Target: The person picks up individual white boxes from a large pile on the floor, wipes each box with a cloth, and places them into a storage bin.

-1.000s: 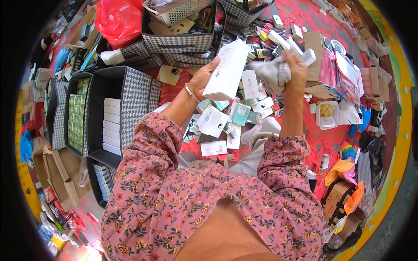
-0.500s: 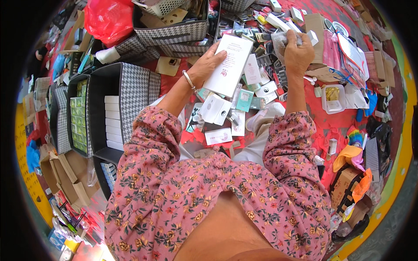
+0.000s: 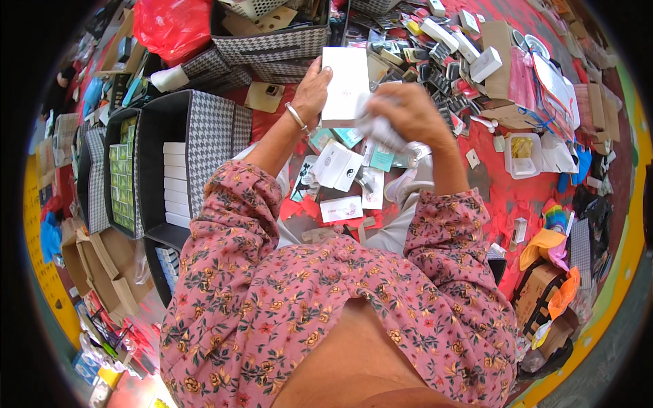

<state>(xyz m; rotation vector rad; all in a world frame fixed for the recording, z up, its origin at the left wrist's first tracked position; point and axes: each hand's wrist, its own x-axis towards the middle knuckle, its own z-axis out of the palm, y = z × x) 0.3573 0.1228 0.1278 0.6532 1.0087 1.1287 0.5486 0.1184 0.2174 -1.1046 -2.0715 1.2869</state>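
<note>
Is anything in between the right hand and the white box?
Yes: a pale cloth, held in the right hand, by the lower right edge of the white box. Blur hides whether cloth and box touch. Nothing else visible is between.

The floor (image 3: 484, 194) is red, with greyish worn patches. Houndstooth bins (image 3: 216, 129) stand on its left, an open cardboard carton (image 3: 102, 272) nearer. White and teal boxes (image 3: 335, 166) lie loosely in the middle, small dark packages (image 3: 435, 78) beyond. Right sits a clear plastic tub (image 3: 522, 169), with a brown box (image 3: 495, 35) farther off.
</note>
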